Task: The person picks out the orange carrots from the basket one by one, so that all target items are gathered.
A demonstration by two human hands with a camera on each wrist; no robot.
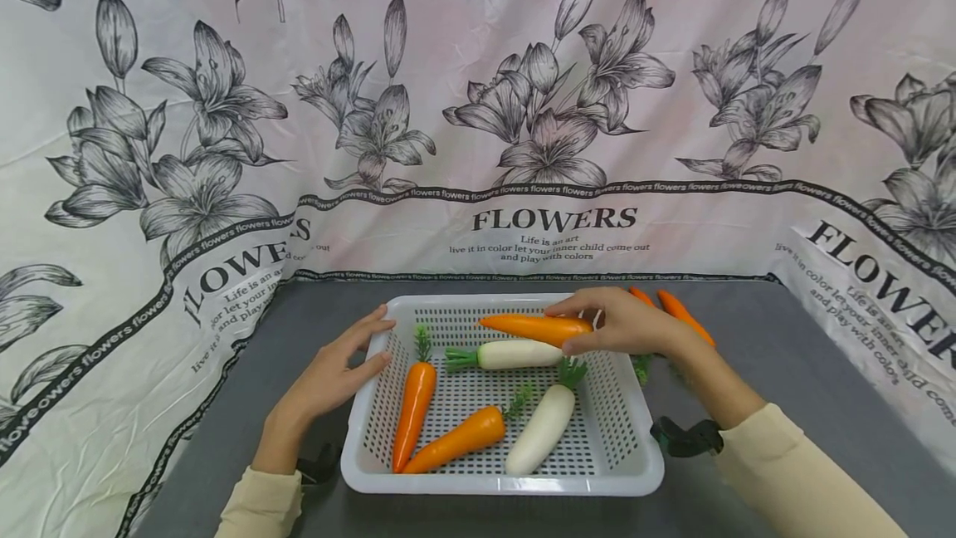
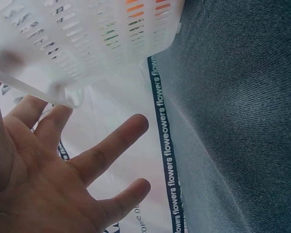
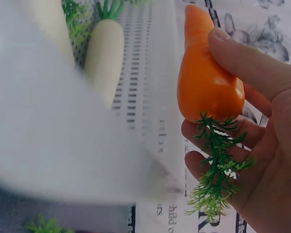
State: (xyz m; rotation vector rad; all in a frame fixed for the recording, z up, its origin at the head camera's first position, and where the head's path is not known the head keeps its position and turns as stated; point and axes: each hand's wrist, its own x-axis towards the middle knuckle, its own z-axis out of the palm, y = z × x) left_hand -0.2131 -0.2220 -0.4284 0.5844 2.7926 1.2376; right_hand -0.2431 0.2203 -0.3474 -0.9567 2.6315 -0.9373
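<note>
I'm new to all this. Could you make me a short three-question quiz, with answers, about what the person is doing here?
1. How many white radishes are inside the basket?

2. True or false: the left hand is holding a white radish.

3. What does the right hand hold?
a) a white radish
b) a carrot
c) a spoon

Key:
1. Two.
2. False; it is at the basket's rim.
3. b.
</note>
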